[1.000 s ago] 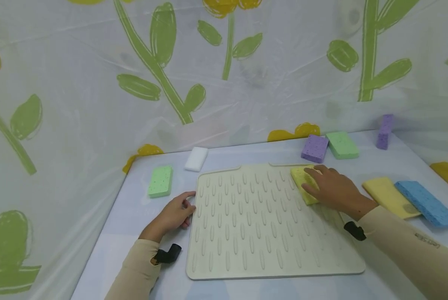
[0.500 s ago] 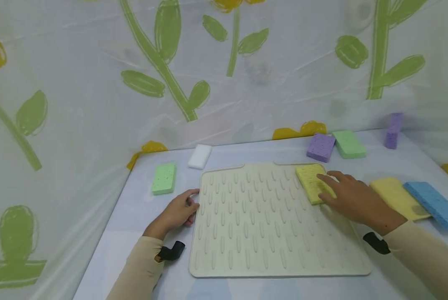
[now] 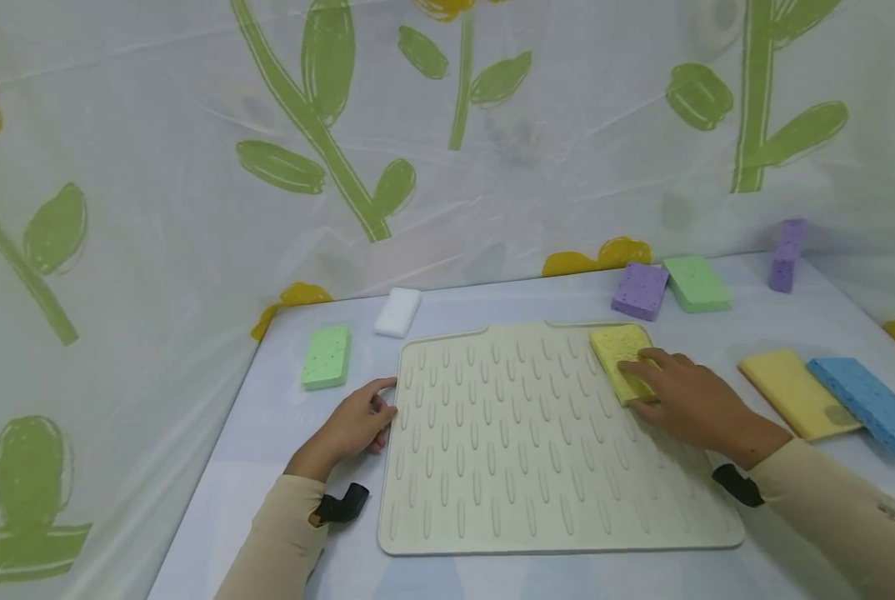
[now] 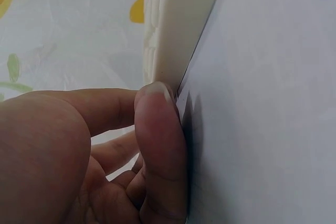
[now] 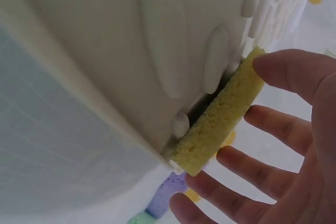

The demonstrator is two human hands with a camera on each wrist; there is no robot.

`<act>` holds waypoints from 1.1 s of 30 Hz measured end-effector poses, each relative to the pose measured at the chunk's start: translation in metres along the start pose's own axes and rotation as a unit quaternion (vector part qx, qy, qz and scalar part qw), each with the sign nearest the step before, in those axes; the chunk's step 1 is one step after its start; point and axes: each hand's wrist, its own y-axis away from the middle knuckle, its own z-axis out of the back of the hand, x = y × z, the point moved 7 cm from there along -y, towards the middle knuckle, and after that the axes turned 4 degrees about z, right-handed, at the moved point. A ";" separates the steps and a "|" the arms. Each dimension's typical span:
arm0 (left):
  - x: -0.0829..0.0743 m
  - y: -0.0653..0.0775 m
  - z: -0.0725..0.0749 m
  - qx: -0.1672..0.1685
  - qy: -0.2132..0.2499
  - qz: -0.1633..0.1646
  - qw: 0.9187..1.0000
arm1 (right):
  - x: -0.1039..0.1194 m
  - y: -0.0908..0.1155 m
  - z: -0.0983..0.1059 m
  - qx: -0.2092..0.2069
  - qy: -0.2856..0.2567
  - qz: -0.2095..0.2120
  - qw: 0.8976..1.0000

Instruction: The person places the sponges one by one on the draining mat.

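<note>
A pale beige ridged mat (image 3: 492,525) lies on the table. On its back right corner lies a thin yellow sponge (image 3: 614,342), flat on the ridges. My right hand (image 3: 691,404) reaches over the sponge's right side, fingers spread. Up close in the right wrist view, the thumb sits at one end of the sponge (image 5: 218,119) and the fingertips line its outer face. My left hand (image 3: 355,423) rests beside the mat's left edge. In the left wrist view the thumb (image 4: 160,124) and index fingertip meet at that edge; the other fingers bend loosely underneath.
Left of the mat are a green sponge (image 3: 327,358) and a white sponge (image 3: 398,312). Behind it lie a purple sponge (image 3: 640,290) and another green one (image 3: 697,284). A second purple sponge (image 3: 787,257) stands upright. Pale yellow (image 3: 788,392) and blue (image 3: 871,406) sponges overlap at right.
My right hand first drew back rightward, uncovering more of the yellow sponge, then moved slightly left over it again. The left hand stays at the mat's edge. The head view shifted a little.
</note>
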 end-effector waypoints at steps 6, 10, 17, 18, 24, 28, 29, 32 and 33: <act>0.002 -0.001 0.001 -0.002 0.001 0.002 1.000 | 0.003 -0.002 0.001 -0.013 0.008 0.002 1.000; 0.002 -0.001 0.000 0.000 0.007 -0.003 1.000 | 0.003 -0.003 0.001 -0.016 0.011 0.001 1.000; 0.001 -0.002 -0.001 0.001 0.008 -0.011 1.000 | -0.005 0.003 0.004 0.003 0.004 -0.032 0.999; 0.001 -0.003 -0.001 0.001 0.008 -0.011 1.000 | -0.006 0.004 0.004 0.003 0.006 -0.034 0.999; 0.002 -0.003 0.000 0.003 0.007 -0.008 1.000 | -0.021 0.012 0.006 -0.006 0.014 -0.048 0.999; 0.001 -0.002 0.001 0.003 0.007 -0.009 1.000 | -0.029 0.018 0.007 -0.021 0.026 -0.051 0.998; 0.001 -0.002 0.001 0.002 0.007 -0.009 1.000 | -0.032 0.020 0.008 -0.023 0.029 -0.052 0.998; 0.001 -0.002 0.001 0.003 0.007 -0.012 1.000 | -0.039 0.024 0.009 -0.026 0.039 -0.057 0.997; 0.001 -0.002 0.001 0.003 0.008 -0.013 1.000 | -0.042 0.026 0.009 -0.026 0.043 -0.059 0.997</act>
